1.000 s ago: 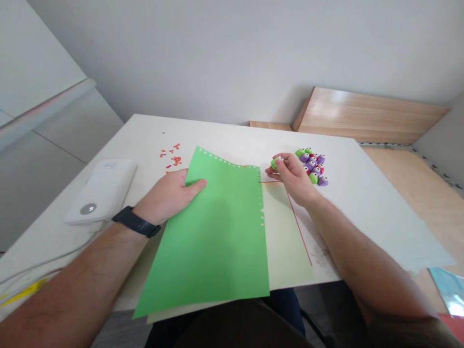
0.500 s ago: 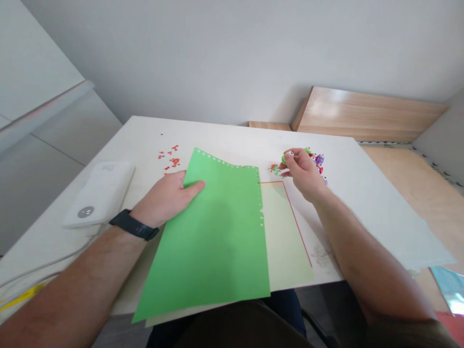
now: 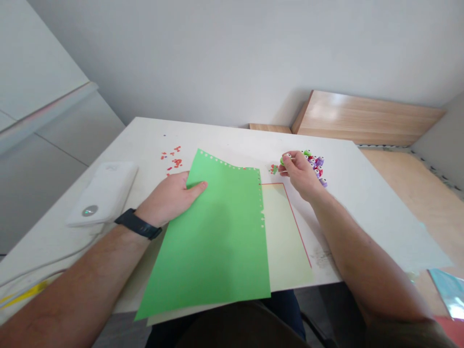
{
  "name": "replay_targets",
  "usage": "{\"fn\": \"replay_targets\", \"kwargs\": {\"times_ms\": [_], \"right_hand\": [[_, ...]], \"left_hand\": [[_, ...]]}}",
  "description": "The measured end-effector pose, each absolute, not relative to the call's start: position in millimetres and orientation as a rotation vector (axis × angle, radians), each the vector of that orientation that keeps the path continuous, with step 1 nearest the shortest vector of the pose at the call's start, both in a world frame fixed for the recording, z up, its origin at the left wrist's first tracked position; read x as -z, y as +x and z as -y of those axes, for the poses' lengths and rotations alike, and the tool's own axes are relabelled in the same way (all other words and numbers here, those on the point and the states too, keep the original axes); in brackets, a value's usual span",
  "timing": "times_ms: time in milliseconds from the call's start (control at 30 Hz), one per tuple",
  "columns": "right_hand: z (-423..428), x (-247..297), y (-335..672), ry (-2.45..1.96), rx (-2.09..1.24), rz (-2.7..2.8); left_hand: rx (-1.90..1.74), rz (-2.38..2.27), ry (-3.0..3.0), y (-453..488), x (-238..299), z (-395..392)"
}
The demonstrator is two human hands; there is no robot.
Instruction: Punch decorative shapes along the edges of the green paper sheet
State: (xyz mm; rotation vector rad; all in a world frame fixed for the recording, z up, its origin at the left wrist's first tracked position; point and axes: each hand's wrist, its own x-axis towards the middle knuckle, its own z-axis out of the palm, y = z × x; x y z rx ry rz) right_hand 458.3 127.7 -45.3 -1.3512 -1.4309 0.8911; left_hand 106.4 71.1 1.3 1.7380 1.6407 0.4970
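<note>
Beside craft-punch cluster [image 3: 313, 164], right hand [image 3: 300, 176] pinching green punch [image 3: 282, 161].

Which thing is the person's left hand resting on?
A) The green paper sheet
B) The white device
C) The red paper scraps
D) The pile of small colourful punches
A: the left hand lies on the green paper sheet, with its fingers on top.

1. No legible text, label, brand, number or sign can be made out;
2. a small mark [image 3: 112, 167] is seen on the white device [image 3: 103, 193], but it is too blurred to be read;
3. faint grey scribbles [image 3: 322, 257] are seen on the surface [image 3: 348, 212], and they cannot be read.
</note>
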Motion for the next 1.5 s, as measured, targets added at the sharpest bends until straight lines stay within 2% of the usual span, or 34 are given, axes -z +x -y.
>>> {"fn": "replay_targets", "kwargs": {"times_ms": [267, 467, 767, 1233, 1500], "right_hand": [[-131.1, 48.3, 456.0, -1.287, -0.869, 1.387], [-128.0, 48.6, 452.9, -1.271, -1.036, 1.375], [-127.9, 49.2, 450.9, -1.218, -0.925, 1.292], [-124.1, 44.0, 431.5, -1.072, -1.238, 1.159], [-131.4, 46.0, 442.9, -1.129, -0.966, 1.188]], "left_hand": [[-0.499, -1.651, 1.752, 107.7, -4.1, -70.3], [-0.491, -1.673, 1.778, 108.1, -4.0, -71.1], [-0.495, -1.666, 1.766, 106.2, 0.2, -72.5], [-0.498, -1.688, 1.829, 107.6, 0.9, -72.7], [-0.490, -1.705, 1.825, 106.6, 1.5, -72.2]]}}
